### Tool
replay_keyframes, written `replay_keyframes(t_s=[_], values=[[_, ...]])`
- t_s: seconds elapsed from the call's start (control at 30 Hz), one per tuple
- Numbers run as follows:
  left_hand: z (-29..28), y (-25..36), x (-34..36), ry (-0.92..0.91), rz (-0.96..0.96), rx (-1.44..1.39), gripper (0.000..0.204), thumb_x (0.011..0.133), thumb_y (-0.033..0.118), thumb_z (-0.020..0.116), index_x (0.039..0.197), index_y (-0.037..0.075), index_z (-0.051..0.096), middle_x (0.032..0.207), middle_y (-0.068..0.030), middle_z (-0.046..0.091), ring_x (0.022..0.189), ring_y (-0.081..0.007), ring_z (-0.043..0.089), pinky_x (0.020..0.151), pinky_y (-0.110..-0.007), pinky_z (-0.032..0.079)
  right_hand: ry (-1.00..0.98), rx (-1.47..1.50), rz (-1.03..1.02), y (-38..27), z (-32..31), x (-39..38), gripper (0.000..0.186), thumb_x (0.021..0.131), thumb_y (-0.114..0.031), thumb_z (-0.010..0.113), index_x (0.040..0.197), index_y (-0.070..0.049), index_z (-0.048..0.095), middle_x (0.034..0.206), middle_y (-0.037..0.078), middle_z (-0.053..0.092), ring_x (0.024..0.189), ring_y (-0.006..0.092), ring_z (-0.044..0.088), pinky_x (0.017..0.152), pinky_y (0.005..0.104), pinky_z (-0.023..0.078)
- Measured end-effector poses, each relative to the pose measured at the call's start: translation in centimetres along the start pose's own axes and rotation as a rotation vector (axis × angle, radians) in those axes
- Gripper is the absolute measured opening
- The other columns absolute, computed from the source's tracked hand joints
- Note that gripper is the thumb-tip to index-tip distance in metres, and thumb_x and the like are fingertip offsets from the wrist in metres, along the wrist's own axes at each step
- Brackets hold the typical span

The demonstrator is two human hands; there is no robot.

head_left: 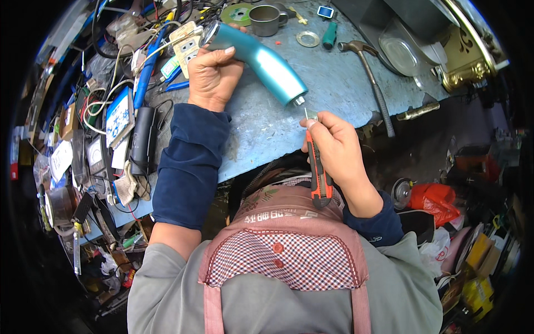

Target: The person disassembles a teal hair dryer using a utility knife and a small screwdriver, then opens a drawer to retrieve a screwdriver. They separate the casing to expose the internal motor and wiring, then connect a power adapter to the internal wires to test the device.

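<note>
**Teal Housing Held Over Bench, Knife Blade at Its Near End**

At the far left, a cluttered strip of cables, white socket blocks and small electronic units is seen along the edge of the grey-blue metal-topped workbench. Just right of it, the curved teal metallic tube-shaped housing is gripped by the left hand, the fingers being wrapped closed around its far, upper part. The housing is held tilted above the bench, its narrow end pointing near and right. Immediately below that end, the blade of an orange-and-black utility knife is presented; the knife is clasped in the right hand, fingers closed tightly about the handle. Farther right, a steel-headed hammer is laid on the bench. At the far side, a grey metal mug is placed.
</note>
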State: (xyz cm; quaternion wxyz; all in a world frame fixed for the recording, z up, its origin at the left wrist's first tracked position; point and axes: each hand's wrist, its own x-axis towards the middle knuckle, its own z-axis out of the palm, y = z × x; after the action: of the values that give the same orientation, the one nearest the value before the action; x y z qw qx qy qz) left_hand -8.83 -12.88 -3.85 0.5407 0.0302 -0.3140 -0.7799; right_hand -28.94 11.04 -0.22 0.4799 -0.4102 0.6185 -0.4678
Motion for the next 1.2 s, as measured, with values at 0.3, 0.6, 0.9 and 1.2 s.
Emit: replay_keyframes(t_s=[0.3,0.6,0.9,1.2], values=[[-0.7,3.9,0.4,0.015,-0.153,-0.076,0.04,0.093,0.017,0.076,0.127,-0.005,0.071,0.13,-0.024,0.074,0.137,-0.0419,0.062,0.129,-0.057,0.036,0.04,0.089,0.013,0.7,-1.1,0.3,0.026,0.111,-0.023,0.061,0.106,0.0,0.072,0.074,0.004,0.07,0.057,0.0094,0.061,0.054,0.027,0.05],[2.1,9.0,-1.8,-0.152,-0.633,1.152,0.072,0.087,0.02,0.091,0.15,-0.001,0.062,0.148,-0.0187,0.066,0.135,-0.0295,0.065,0.12,-0.04,0.047,0.063,-0.266,-0.239,1.2,-1.3,0.7,0.017,0.104,-0.019,0.071,0.102,-0.002,0.075,0.07,0.011,0.066,0.06,0.0155,0.064,0.057,0.035,0.047],[7.7,6.0,-2.1,-0.218,-0.608,1.874,0.056,0.076,0.018,0.096,0.124,-0.005,0.078,0.112,-0.0206,0.079,0.103,-0.0295,0.075,0.096,-0.039,0.057,0.283,-0.793,-0.677,-1.8,-1.2,1.1,0.012,0.097,-0.021,0.077,0.098,-0.009,0.077,0.078,0.013,0.072,0.068,0.0367,0.071,0.059,0.0464,0.054],[4.6,4.1,-1.8,-0.248,-0.344,1.711,0.055,0.076,0.018,0.093,0.126,0.0,0.078,0.11,-0.0206,0.081,0.101,-0.0351,0.078,0.095,-0.042,0.058,0.243,-0.857,-0.606,-1.9,-1.8,1.5,0.015,0.097,-0.02,0.076,0.089,-0.008,0.073,0.074,0.015,0.071,0.066,0.0381,0.071,0.057,0.0472,0.054]])
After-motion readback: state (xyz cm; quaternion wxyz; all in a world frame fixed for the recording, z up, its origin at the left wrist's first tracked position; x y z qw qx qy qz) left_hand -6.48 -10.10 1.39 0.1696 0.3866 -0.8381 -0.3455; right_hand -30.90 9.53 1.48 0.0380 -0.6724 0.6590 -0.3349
